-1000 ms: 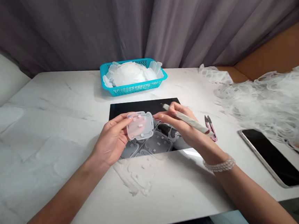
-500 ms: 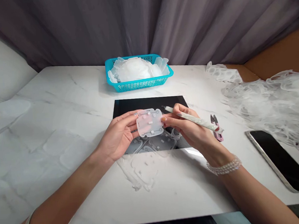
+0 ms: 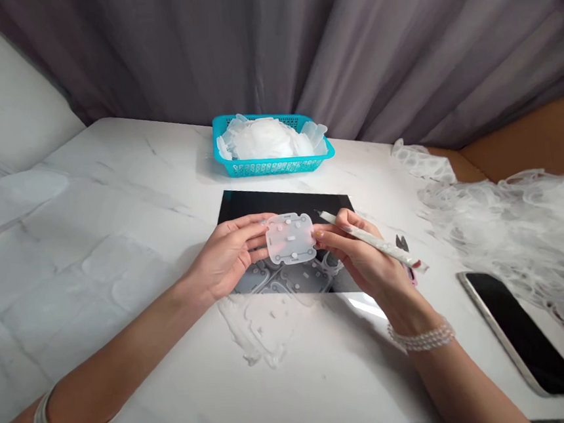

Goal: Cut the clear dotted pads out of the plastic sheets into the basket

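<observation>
At the middle of the frame, a small translucent plate with raised studs is held up over a black mat, tilted to face the camera. The left hand has its thumb and fingers clamped on the plate's left edge. The right hand has its thumb and forefinger closed together at the plate's right edge, and the same hand grips a slim, pale tool that slants across it. The tool's dark, thin tip points to the upper left, near the plate's upper right corner; whether they touch, I cannot tell.

Under the hands, clear pieces lie on the mat and over its lower edge onto the white table. Just right of the right hand, partly hidden by it, are pink-handled snips. A phone lies screen up at the lower right, and a tangled heap of clear scraps spreads along the right side. At the upper middle stands a blue basket piled with whitish pieces, in front of a grey curtain.
</observation>
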A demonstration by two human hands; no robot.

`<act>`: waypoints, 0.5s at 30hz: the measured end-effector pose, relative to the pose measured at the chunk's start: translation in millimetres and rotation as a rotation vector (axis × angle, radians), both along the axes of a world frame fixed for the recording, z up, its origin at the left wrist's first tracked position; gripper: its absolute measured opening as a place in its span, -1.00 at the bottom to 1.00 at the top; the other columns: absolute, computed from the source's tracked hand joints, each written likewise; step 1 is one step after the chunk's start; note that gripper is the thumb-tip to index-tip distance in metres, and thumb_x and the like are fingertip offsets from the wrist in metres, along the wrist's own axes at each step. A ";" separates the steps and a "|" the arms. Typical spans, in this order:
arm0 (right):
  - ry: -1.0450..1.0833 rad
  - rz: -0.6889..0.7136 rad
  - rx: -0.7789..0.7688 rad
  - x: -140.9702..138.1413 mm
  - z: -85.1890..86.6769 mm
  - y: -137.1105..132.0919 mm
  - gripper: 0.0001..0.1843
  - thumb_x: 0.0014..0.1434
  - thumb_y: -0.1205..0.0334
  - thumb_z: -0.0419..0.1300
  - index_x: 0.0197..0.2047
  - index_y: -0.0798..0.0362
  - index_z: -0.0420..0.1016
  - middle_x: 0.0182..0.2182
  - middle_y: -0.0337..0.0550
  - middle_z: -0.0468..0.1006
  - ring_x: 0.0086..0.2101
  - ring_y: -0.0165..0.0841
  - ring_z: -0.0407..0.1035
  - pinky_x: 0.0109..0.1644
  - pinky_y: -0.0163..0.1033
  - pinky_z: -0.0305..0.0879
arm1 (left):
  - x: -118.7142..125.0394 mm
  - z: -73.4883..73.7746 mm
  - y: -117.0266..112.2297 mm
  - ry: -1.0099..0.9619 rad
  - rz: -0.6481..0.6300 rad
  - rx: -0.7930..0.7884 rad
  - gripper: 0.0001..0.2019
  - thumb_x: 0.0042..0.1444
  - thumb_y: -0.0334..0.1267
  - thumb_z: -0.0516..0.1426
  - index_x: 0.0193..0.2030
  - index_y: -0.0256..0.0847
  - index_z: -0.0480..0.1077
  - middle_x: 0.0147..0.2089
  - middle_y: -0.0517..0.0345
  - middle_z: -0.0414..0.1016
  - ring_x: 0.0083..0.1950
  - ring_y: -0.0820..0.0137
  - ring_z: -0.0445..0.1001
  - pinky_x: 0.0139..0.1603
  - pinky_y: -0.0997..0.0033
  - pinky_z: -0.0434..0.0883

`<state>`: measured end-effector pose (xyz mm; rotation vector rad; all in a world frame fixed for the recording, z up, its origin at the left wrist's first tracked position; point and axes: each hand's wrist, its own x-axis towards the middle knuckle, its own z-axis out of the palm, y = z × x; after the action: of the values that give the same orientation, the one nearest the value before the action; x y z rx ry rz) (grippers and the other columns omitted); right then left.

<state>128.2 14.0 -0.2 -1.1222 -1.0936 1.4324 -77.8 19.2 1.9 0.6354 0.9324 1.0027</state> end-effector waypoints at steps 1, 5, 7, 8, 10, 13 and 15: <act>-0.002 -0.016 0.007 1.1 1.0 0.6 -0.51 -0.01 0.28 0.40 -0.45 -0.02 0.05 -0.42 -0.23 0.59 -0.41 -0.41 0.42 -0.33 -0.28 0.30 | -0.6 -0.9 0.5 -0.007 0.009 0.005 -0.84 0.18 -0.41 0.19 -0.11 -0.33 0.55 0.03 -0.16 0.60 0.04 0.20 0.59 0.06 0.23 0.53; -0.084 -0.164 0.092 18.6 9.3 17.9 -0.51 -0.04 0.27 0.43 -0.46 -0.01 0.08 -0.37 -0.18 0.61 -0.40 -0.40 0.47 -0.36 -0.32 0.35 | -6.0 -6.3 3.9 0.120 0.077 0.129 -0.72 0.19 -0.31 0.20 0.05 -0.26 0.49 0.11 -0.16 0.56 0.18 0.16 0.52 0.19 0.15 0.47; -0.155 -0.256 0.213 32.3 17.8 42.2 -0.54 -0.04 0.25 0.42 -0.45 -0.01 0.11 -0.36 -0.18 0.61 -0.33 -0.36 0.51 -0.34 -0.31 0.40 | -8.8 -9.9 4.9 0.348 0.062 0.292 -0.65 0.20 -0.27 0.18 0.14 -0.22 0.45 0.17 -0.12 0.53 0.22 0.15 0.48 0.25 0.11 0.41; -0.182 -0.298 0.280 38.2 23.0 58.7 -0.55 -0.05 0.26 0.42 -0.44 -0.01 0.13 -0.36 -0.19 0.60 -0.31 -0.34 0.52 -0.33 -0.31 0.43 | -9.6 -12.2 4.5 0.488 0.025 0.406 -0.63 0.21 -0.26 0.16 0.16 -0.19 0.45 0.20 -0.10 0.51 0.25 0.15 0.46 0.28 0.09 0.38; -0.209 -0.367 0.388 45.0 33.5 98.2 -0.57 -0.09 0.28 0.40 -0.41 -0.02 0.13 -0.37 -0.22 0.58 -0.30 -0.34 0.52 -0.33 -0.30 0.46 | -10.0 -18.7 1.7 0.753 -0.103 0.680 -0.62 0.25 -0.26 0.10 0.20 -0.16 0.43 0.27 -0.04 0.45 0.34 0.16 0.37 0.35 0.08 0.30; -0.228 -0.459 0.424 40.5 42.3 162.8 -0.57 -0.12 0.32 0.33 -0.41 -0.04 0.06 -0.48 -0.35 0.46 -0.35 -0.41 0.49 -0.28 -0.31 0.49 | -7.8 -35.0 -5.5 1.046 -0.282 1.062 -0.58 0.32 -0.26 0.04 0.29 -0.18 0.35 0.36 -0.03 0.33 0.43 0.20 0.21 0.43 0.08 0.17; -0.257 -0.477 0.404 30.9 40.5 198.3 -0.54 -0.11 0.30 0.30 -0.43 -0.05 -0.03 -0.56 -0.44 0.32 -0.44 -0.46 0.44 -0.27 -0.30 0.50 | -5.9 -48.8 -9.3 1.194 -0.337 1.211 -0.56 0.35 -0.21 0.02 0.34 -0.22 0.29 0.39 -0.05 0.29 0.45 0.20 0.18 0.46 0.08 0.11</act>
<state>159.1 212.3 40.3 -1.1854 -1.1313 0.6733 -83.7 9.9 -46.9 2.4988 1.0584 0.7438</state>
